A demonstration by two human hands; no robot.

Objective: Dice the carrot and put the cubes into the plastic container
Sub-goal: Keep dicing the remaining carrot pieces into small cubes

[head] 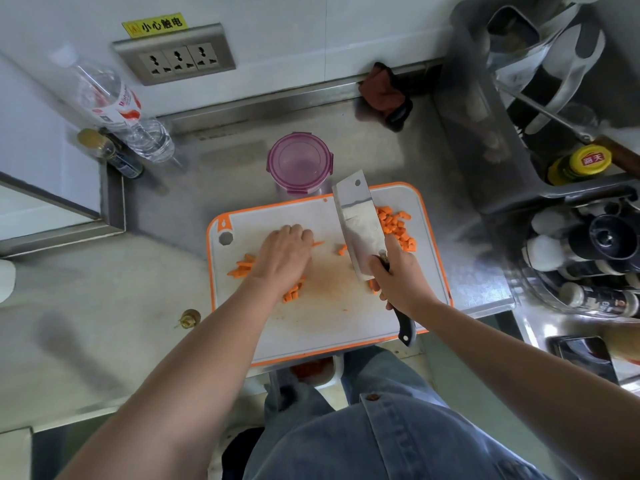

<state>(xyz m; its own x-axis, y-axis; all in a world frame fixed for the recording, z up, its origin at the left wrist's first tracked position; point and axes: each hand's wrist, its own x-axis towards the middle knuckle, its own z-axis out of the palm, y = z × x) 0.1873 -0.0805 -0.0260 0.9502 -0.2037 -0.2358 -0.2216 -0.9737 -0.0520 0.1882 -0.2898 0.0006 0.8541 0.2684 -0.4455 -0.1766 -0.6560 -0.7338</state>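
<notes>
left hand (284,252) palm-down, fingers curled, right hand (398,275) fisted, gripping

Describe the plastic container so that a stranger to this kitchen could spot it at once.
Start at the white cutting board with the orange rim on the steel counter. Just past its far edge, toward the wall, stands the plastic container. It is round with a translucent purple clip-on lid, the only purple thing there, unlike the clear water bottle off to the left.

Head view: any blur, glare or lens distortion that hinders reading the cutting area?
Head view: strong wide-angle bending at the edges; the water bottle and socket panel lean outward. The cutting board centre is sharp enough to read the carrot cubes. Mild sheen on the cleaver; the sink area is smeared.
</notes>
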